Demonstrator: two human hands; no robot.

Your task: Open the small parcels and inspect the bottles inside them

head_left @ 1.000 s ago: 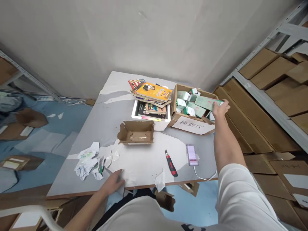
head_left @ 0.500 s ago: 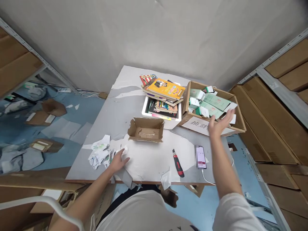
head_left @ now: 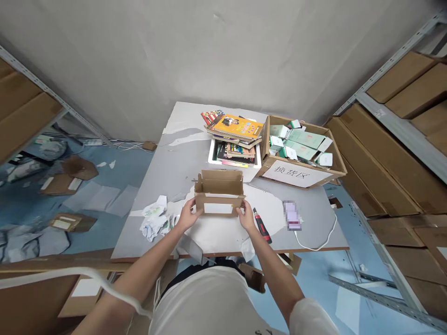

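Note:
Between my two hands stands a small open cardboard box [head_left: 199, 204], tilted so that its labelled front faces me. My left hand [head_left: 189, 215] grips the box's lower left corner. At the lower right corner my right hand [head_left: 246, 216] holds it from the other side. Just right of my right hand lies a red and black utility knife [head_left: 262, 226]. Crumpled white paper and plastic scraps [head_left: 153, 218] rest left of my left hand. The inside of the small box shows only in part.
Behind the small box are a white bin [head_left: 253, 173] with stacked books [head_left: 237, 128] and a large carton [head_left: 335, 163] of green boxes. A phone [head_left: 292, 216] with a white cable lies at the right. Cartons fill the shelf [head_left: 370, 104] on the right.
My right hand has come from the large carton to the small box, and my left hand has left the scraps. Both now hold the small box, which has tilted up.

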